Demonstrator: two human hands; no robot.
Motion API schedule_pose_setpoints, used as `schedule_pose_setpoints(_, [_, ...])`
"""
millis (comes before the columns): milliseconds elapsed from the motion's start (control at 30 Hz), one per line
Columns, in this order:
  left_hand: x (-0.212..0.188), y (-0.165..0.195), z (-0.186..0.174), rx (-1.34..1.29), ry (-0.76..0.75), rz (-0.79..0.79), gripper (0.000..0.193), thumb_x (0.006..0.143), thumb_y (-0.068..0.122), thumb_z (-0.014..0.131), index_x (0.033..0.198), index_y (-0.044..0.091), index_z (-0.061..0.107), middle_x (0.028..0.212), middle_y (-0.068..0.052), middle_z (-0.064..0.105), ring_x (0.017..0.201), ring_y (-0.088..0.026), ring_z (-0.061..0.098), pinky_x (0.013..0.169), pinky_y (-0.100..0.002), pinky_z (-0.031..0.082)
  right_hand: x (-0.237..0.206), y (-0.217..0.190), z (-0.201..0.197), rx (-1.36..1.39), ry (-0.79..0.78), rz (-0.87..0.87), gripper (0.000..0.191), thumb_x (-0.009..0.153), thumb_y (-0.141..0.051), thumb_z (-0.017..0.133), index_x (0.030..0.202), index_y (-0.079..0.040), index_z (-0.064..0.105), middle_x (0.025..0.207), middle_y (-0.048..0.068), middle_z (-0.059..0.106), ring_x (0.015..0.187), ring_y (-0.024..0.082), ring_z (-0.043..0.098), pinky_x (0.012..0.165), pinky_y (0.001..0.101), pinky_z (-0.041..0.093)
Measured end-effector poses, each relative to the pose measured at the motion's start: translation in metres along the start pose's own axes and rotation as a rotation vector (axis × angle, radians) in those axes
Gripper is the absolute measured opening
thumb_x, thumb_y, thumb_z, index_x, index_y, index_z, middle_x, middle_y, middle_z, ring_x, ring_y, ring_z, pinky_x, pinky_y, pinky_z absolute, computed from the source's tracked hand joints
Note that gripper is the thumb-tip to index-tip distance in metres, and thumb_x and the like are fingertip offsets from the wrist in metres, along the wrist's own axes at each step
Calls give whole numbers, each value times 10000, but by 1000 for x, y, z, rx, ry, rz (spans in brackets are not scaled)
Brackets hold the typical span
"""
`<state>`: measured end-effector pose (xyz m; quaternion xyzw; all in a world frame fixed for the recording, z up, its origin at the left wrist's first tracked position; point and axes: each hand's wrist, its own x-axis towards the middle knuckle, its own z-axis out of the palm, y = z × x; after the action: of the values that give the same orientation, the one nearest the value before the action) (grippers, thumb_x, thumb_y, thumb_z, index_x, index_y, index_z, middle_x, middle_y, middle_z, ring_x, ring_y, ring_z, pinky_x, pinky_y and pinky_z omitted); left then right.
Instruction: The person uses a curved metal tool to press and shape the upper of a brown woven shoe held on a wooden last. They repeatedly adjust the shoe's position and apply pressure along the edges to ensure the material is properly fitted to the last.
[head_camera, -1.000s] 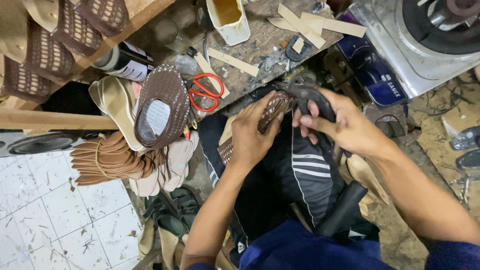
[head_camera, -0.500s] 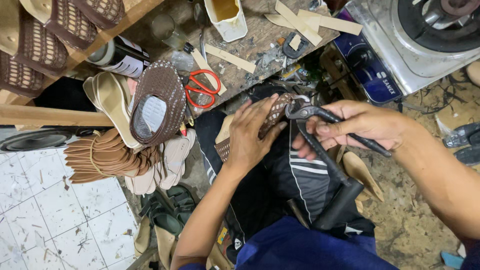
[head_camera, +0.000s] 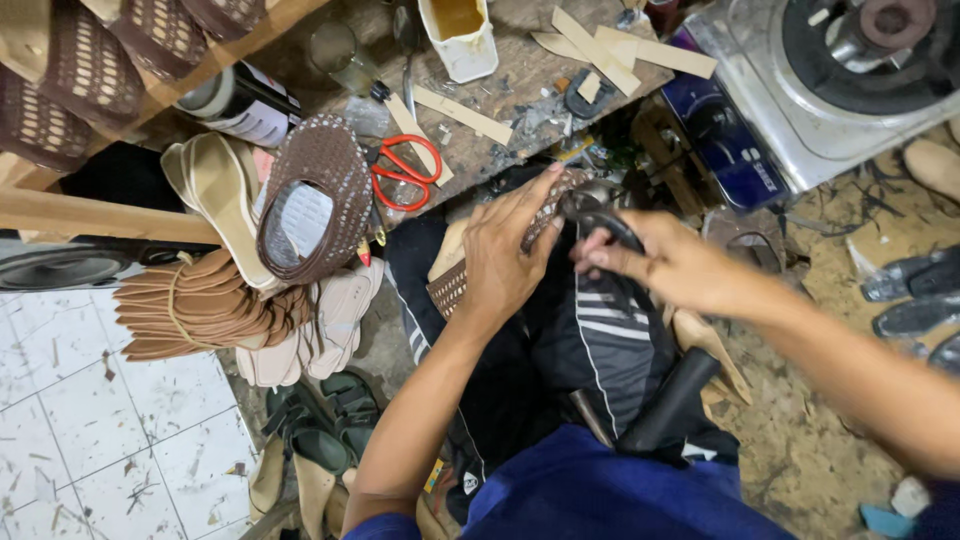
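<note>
My left hand (head_camera: 503, 256) presses down on a brown woven shoe upper (head_camera: 448, 285) that lies across my lap on dark trousers with white stripes. My right hand (head_camera: 668, 262) grips dark metal pliers (head_camera: 592, 207), whose jaws bite the toe end of the woven upper just past my left fingertips. The two hands nearly touch at the toe. A black hammer handle (head_camera: 668, 402) rests against my right thigh.
A wooden bench (head_camera: 520, 95) ahead carries red-handled scissors (head_camera: 405, 172), a white glue tub (head_camera: 461, 32), card strips and a finished brown woven shoe (head_camera: 314, 198). Stacked tan insoles (head_camera: 195, 305) lie left on white tiles. A metal machine (head_camera: 845, 75) stands at the right.
My right hand has drawn back in to the toe of the upper, and the pliers' handles are gathered into my fist instead of spreading out. My left hand stays pressed on the upper.
</note>
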<state>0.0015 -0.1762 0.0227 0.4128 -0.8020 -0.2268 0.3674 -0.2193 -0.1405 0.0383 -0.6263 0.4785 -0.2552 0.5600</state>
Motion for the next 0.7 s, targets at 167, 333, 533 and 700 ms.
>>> schedule_pose_setpoints(167, [-5,5,4,40,14,37,586,934,96,744,1482,143,541,1322,-99,706,1151,-270,699,967,-394,477,-6,-44,-19,-594,-87,306,383,991,-363,598,1155,-17,603,968,178,727,801,279,705,790,435,536])
schedule_pose_setpoints(333, [-5,-8,1,-33,50,-9,588,927,135,737,1482,168,546,1300,-97,712,1139,-279,700,972,-399,504,0,-33,25,-467,242,-53,357,1045,-279,585,1168,57,582,841,255,655,800,404,631,717,486,499])
schedule_pose_setpoints(533, [-7,-17,-1,-24,75,-28,591,930,147,726,1489,195,538,1325,-99,707,1191,-293,693,972,-410,511,17,-5,38,-224,287,43,306,1003,-264,605,1003,38,561,743,217,651,663,353,676,649,419,533])
schedule_pose_setpoints(700, [-13,-14,0,-5,76,-41,656,888,107,721,1506,198,521,1335,-91,694,1190,-293,682,994,-425,495,1,-21,21,-529,126,-169,216,959,-156,646,1005,51,608,902,254,679,848,417,665,722,470,518])
